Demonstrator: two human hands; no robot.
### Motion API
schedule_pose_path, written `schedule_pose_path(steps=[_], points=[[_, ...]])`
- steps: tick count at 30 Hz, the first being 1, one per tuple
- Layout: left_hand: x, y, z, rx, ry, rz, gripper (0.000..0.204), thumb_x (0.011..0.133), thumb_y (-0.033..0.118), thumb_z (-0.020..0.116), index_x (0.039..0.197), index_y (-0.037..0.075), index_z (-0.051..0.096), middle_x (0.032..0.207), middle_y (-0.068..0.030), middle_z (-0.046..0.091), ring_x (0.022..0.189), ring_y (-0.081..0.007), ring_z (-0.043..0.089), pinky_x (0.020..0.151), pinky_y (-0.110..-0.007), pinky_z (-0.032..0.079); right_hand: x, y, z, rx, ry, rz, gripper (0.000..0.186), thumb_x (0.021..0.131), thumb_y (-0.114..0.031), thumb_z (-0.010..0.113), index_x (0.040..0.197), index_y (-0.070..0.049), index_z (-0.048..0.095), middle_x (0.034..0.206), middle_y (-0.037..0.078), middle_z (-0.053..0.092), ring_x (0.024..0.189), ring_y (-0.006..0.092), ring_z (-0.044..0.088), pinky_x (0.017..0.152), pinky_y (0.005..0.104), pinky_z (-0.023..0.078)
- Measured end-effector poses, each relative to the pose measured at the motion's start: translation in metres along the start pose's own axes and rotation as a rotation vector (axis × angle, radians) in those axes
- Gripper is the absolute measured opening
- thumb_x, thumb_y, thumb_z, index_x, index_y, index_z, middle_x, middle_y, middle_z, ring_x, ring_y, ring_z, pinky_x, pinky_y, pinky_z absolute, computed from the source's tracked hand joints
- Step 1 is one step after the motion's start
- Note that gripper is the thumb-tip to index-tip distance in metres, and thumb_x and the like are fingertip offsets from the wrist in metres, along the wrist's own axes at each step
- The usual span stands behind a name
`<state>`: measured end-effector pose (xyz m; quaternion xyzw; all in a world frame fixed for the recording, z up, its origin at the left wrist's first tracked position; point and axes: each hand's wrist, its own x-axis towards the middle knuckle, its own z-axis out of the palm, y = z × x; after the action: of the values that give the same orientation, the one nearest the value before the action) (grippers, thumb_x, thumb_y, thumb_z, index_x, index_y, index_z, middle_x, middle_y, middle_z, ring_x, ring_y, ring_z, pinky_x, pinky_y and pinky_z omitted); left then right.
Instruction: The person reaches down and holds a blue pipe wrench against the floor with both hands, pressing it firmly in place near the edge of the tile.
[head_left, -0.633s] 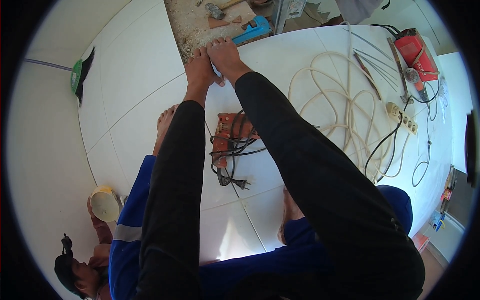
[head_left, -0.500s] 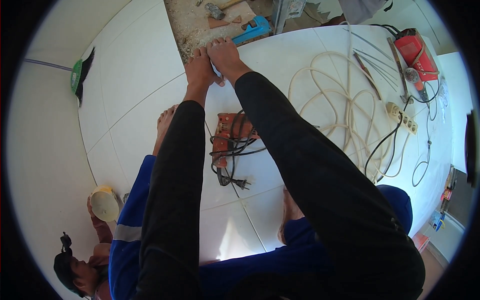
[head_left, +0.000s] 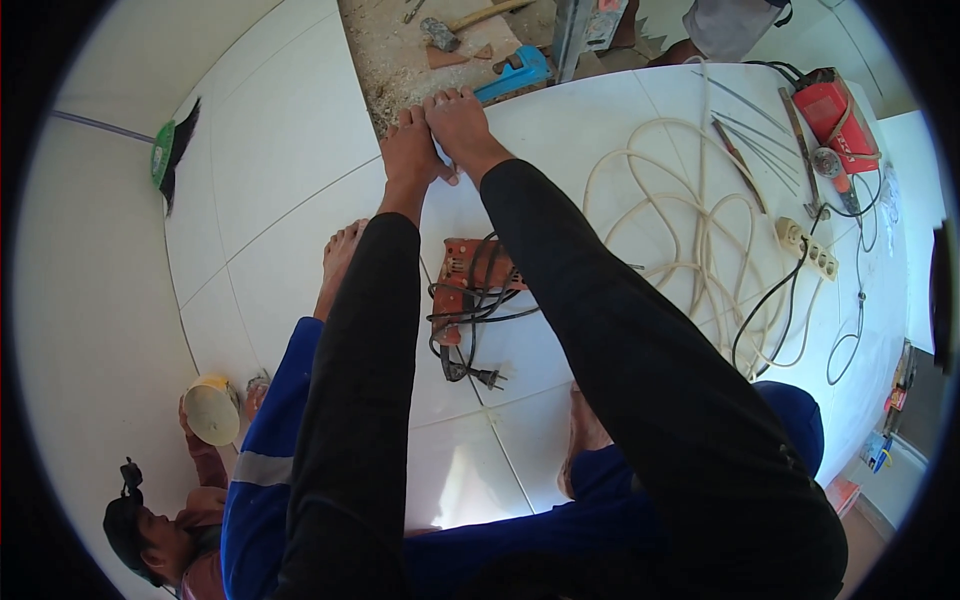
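White floor tile (head_left: 560, 130) at the edge of the laid floor, beside bare mortar bed (head_left: 400, 70). Left hand (head_left: 410, 150) and right hand (head_left: 460, 125) side by side, fingers flat and pressed down on its corner, seemingly to seat it. Behind, orange power tool (head_left: 470, 285) with coiled cord; cream hose (head_left: 690, 230) to the right.

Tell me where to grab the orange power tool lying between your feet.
Grip the orange power tool by its upper body end, coming from above on the left: it lies flat on the white tile floor, and its black cord is bunched over its lower right part.
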<state>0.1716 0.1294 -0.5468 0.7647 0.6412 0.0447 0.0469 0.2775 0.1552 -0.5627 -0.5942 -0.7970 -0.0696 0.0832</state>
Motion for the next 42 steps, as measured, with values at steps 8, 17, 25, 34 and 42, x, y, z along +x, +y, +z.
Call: schedule_pose_path(steps=[8, 17, 25, 34, 42], points=[[-0.002, 0.005, -0.007, -0.006, -0.063, -0.023, 0.105, 0.040, 0.019, 0.097, 0.133, 0.010, 0.050, 0.130, -0.0094, 0.058, 0.124, -0.0330, 0.058, 0.104, -0.042, 0.049, -0.002, 0.000, -0.003, 0.018, -0.069, -0.008, 0.031, 0.088, -0.020, 0.068, 0.117, -0.009, 0.066, 0.120, 0.008, 0.069, 0.119, 0.0224, 0.062, 0.100, 0.0408, 0.044], [-0.003, 0.007, -0.012, 0.004, -0.081, -0.051, 0.107, 0.042, 0.021, 0.097, 0.136, 0.013, 0.047, 0.132, -0.0095, 0.057, 0.124, -0.0341, 0.058, 0.103, -0.042, 0.050, -0.001, 0.000, -0.003, 0.033, -0.055, -0.003, 0.031, 0.088, -0.020, 0.068, 0.117, -0.009, 0.065, 0.119, 0.007, 0.069, 0.120, 0.0226, 0.061, 0.100, 0.0408, 0.043], [-0.003, 0.008, -0.010, 0.024, -0.069, -0.040, 0.105, 0.044, 0.021, 0.097, 0.136, 0.012, 0.047, 0.132, -0.0094, 0.057, 0.125, -0.0340, 0.057, 0.105, -0.042, 0.049, -0.001, 0.001, 0.001, 0.019, -0.037, 0.010, 0.028, 0.089, -0.020, 0.066, 0.116, -0.009, 0.066, 0.119, 0.007, 0.069, 0.119, 0.0229, 0.062, 0.100, 0.0411, 0.043], [-0.001, 0.001, -0.003, 0.027, -0.044, -0.024, 0.100, 0.047, 0.022, 0.095, 0.134, 0.011, 0.048, 0.130, -0.0093, 0.058, 0.124, -0.0321, 0.057, 0.106, -0.041, 0.048, -0.001, -0.002, -0.004, 0.035, -0.045, 0.002, 0.030, 0.088, -0.019, 0.068, 0.116, -0.009, 0.066, 0.120, 0.008, 0.069, 0.120, 0.0234, 0.061, 0.101, 0.0414, 0.044], [0.000, 0.000, 0.002, 0.010, -0.023, -0.008, 0.102, 0.041, 0.022, 0.098, 0.130, 0.011, 0.049, 0.130, -0.0083, 0.059, 0.122, -0.0339, 0.059, 0.102, -0.044, 0.050, -0.001, 0.000, -0.004, 0.045, -0.047, 0.003, 0.031, 0.087, -0.019, 0.069, 0.116, -0.008, 0.065, 0.120, 0.009, 0.069, 0.119, 0.0239, 0.062, 0.101, 0.0415, 0.044]])
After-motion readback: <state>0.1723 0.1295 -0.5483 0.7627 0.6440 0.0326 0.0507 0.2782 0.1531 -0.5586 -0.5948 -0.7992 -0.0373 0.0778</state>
